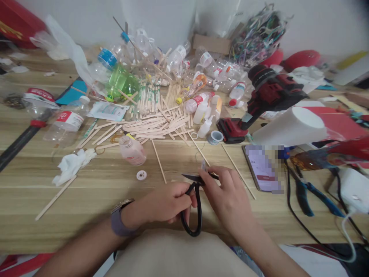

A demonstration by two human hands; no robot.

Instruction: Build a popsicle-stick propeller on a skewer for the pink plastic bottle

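Observation:
Black-handled scissors (198, 209) are held near the table's front edge, their blades apart. My left hand (173, 204), below a wrist with a grey-strapped watch (122, 221), is closed round one handle loop. Beside the blades is my right hand (226, 192), its fingers pinched on a small clear piece (203, 165) too blurred to make out fully. A thin wooden stick (159, 161) lies behind my left hand, and another (239, 171) lies right of my right hand. An open pinkish bottle (132, 151) stands behind a white cap (141, 175).
Wooden sticks (155, 127) are heaped mid-table, with plastic bottles (177, 57) behind. A red and black cordless drill (268, 92) stands at the right, near a phone (261, 169), blue-handled pliers (305, 192) and cables. A crumpled tissue (72, 165) lies left.

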